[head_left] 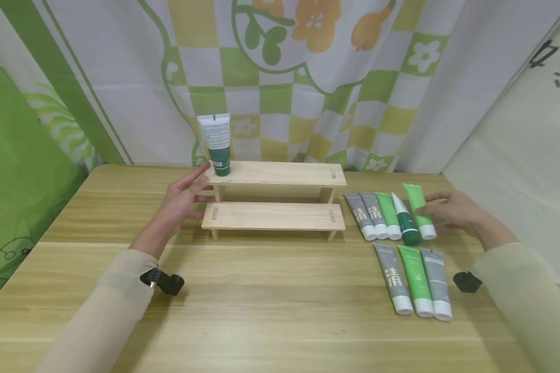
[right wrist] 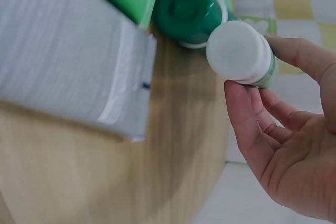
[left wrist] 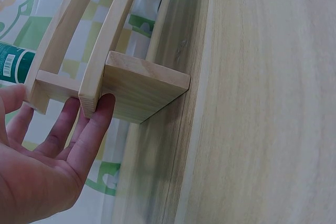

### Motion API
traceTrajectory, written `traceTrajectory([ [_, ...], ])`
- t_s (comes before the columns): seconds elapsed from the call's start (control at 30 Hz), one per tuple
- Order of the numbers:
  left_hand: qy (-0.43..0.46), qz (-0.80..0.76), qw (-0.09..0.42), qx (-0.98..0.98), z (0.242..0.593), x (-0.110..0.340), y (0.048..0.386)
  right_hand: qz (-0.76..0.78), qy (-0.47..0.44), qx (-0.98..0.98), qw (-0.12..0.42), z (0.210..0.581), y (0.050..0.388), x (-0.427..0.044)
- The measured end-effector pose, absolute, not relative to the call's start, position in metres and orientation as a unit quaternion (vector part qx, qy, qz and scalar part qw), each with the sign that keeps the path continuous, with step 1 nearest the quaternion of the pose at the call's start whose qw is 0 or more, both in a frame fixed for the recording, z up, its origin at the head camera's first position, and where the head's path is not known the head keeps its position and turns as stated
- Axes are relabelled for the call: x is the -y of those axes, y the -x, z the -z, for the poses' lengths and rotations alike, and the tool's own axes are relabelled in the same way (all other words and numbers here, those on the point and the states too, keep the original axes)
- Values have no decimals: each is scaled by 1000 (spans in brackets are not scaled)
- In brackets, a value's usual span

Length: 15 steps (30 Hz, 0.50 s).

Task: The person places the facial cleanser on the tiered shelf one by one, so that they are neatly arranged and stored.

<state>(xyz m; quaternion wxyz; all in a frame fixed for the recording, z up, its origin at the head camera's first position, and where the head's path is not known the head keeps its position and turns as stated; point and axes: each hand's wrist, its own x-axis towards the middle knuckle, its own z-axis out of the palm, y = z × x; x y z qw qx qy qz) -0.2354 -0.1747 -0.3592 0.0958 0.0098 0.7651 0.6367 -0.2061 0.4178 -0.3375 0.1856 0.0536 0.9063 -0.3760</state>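
A two-tier wooden stand (head_left: 274, 215) sits at the back of the table. My left hand (head_left: 179, 201) is at its left end, its fairly straight fingertips touching the ends of the boards (left wrist: 100, 61). On the upper tier, a white and dark green tube (head_left: 218, 142) stands on its cap, close to that hand. At the right, my right hand (head_left: 455, 211) pinches a light green tube (head_left: 417, 204) between thumb and fingers. Its white cap (right wrist: 236, 51) faces the right wrist camera. Beside it lies a white and dark green tube (head_left: 407, 223) with a green cap.
Left of the held tube lie grey tubes (head_left: 361, 217) and another green tube (head_left: 389, 215). A nearer row has a grey tube (head_left: 392, 277), a green tube (head_left: 416, 280) and another grey tube (head_left: 436, 282). A patterned curtain (head_left: 280, 93) hangs behind the table (head_left: 261, 300).
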Motion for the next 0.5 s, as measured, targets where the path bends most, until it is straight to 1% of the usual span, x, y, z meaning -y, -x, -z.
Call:
traceTrajectory([
  [0.2, -9, -643, 95, -760, 360, 174, 235, 375, -35, -914, 151, 323, 204, -399],
  [0.5, -11, -641, 94, -762, 360, 174, 235, 401, -24, -911, 92, 300, 205, -354],
])
